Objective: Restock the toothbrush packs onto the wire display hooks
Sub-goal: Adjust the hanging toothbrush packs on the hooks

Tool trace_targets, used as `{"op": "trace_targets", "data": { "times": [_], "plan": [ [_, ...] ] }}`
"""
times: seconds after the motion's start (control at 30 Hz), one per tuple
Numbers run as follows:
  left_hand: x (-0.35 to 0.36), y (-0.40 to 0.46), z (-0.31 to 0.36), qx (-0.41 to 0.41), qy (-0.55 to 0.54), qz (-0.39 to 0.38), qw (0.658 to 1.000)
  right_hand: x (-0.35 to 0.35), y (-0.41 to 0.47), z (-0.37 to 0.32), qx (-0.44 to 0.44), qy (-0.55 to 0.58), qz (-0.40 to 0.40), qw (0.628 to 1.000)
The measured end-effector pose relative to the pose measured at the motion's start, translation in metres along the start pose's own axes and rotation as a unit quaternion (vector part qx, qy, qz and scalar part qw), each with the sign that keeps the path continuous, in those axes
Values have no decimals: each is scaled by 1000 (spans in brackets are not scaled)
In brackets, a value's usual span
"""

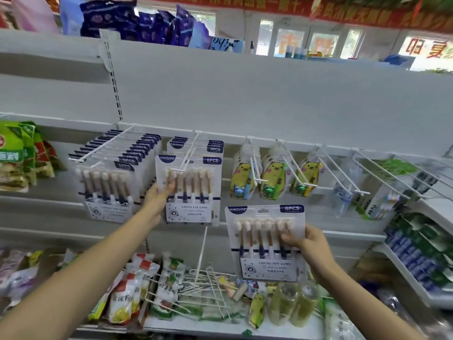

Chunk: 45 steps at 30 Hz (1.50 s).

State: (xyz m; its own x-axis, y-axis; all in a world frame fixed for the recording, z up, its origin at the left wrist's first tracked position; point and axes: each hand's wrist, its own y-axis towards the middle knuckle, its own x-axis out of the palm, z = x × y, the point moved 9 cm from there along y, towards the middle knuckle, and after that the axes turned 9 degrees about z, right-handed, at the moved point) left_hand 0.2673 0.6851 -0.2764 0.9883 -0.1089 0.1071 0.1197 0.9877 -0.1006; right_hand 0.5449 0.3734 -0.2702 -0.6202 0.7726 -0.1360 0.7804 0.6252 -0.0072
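Each hand, left (157, 196) and right (310, 244), grips a white 6-brush toothbrush pack (266, 244).

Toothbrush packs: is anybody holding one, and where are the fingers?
Yes, two. The left hand grips the left edge of the toothbrush pack at the hook. The right hand pinches the right edge of the loose toothbrush pack.
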Motion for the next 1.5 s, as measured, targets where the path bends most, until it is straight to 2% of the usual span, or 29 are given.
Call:
{"op": "trace_targets", "data": {
  "times": [0.13,0.3,0.43,0.57,0.73,0.93,1.03,1.13,1.2,1.33,1.5],
  "plan": [
    [23,30,1,-7,28,-22,999,-10,-4,-2,-9,-8,2,1000],
    [36,63,9,15,87,10,996,-11,-8,2,-3,-31,2,1000],
    [43,73,17,30,88,9,996,1,-8,2,2,-32,-21,999],
    [35,79,11,-1,78,10,997,19,-8,-3,1,-15,-37,999],
    [25,125,-39,-30,50,-59,997,46,-8,-4,-3,-12,-61,998],
    [22,18,11,33,112,-60,991,94,-10,-8,-15,-7,-92,996],
    [10,-25,8,55,133,-134,981,117,-12,-15,-14,27,-95,995],
    [-4,-57,-8,24,106,-183,977,135,-11,-26,-19,59,-92,994],
    [-17,-71,-13,15,89,-173,981,146,-11,-33,-23,90,-97,991],
    [-34,-92,-5,69,112,-154,979,165,-16,-43,-35,123,-124,984],
    [-58,-87,0,88,100,-78,988,186,-25,-50,-55,131,-154,978]
  ]
}}
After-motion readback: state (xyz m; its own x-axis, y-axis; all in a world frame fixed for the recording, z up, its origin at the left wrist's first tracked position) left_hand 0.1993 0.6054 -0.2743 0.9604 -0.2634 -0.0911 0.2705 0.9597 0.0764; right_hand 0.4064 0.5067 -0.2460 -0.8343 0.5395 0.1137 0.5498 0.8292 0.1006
